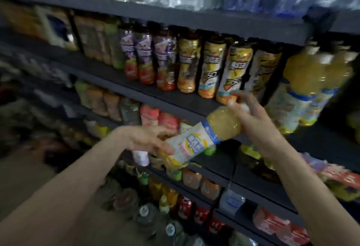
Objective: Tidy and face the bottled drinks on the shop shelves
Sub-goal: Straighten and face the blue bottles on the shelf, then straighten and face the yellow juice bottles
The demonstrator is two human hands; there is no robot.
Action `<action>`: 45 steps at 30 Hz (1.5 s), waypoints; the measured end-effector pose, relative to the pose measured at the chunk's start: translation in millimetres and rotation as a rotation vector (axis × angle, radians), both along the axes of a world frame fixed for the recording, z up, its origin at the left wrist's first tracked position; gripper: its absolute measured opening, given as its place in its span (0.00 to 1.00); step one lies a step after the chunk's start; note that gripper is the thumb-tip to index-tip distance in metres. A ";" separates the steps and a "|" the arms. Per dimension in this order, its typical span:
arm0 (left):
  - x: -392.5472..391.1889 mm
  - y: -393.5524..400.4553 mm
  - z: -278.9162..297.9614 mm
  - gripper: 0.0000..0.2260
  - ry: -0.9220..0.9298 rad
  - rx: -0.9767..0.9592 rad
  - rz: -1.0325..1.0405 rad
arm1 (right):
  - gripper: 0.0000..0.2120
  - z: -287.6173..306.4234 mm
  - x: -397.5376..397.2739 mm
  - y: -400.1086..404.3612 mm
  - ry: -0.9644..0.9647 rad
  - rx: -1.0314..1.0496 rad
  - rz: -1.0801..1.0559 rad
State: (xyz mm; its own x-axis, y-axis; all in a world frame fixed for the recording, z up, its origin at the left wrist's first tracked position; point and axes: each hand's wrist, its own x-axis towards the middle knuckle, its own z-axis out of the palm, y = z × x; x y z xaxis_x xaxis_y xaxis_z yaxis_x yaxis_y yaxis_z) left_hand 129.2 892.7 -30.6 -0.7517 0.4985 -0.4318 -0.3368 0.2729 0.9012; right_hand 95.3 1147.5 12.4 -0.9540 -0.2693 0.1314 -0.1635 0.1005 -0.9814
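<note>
You hold one clear plastic bottle of yellow juice with a white-and-blue label [200, 140] in the air before the dark shelves [175, 97]. Its long axis runs diagonally: neck end up and right, base down and left. Your right hand [251, 117] is curled round the upper end, covering the cap. Your left hand [150, 140] grips the base end from the left, thumb across the label. Bottle lies between both hands, in front of the yellow-labelled bottle row [210, 68]. Picture blurred.

Both bare arms reach forward, left hand [151, 140] and right hand [251, 118] with fingers curled, gripping.
</note>
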 end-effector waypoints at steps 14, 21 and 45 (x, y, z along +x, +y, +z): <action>158.1 -418.6 -67.3 0.37 -0.172 0.162 0.683 | 0.07 -45.6 19.3 -487.4 0.203 0.251 0.529; 173.3 -564.6 -78.4 0.14 -0.074 -0.066 1.054 | 0.14 -60.1 48.3 -684.8 0.466 0.482 0.579; 176.7 -1295.2 -239.3 0.11 -0.353 -0.319 1.806 | 0.16 -229.3 -68.8 -1481.0 0.636 1.010 1.117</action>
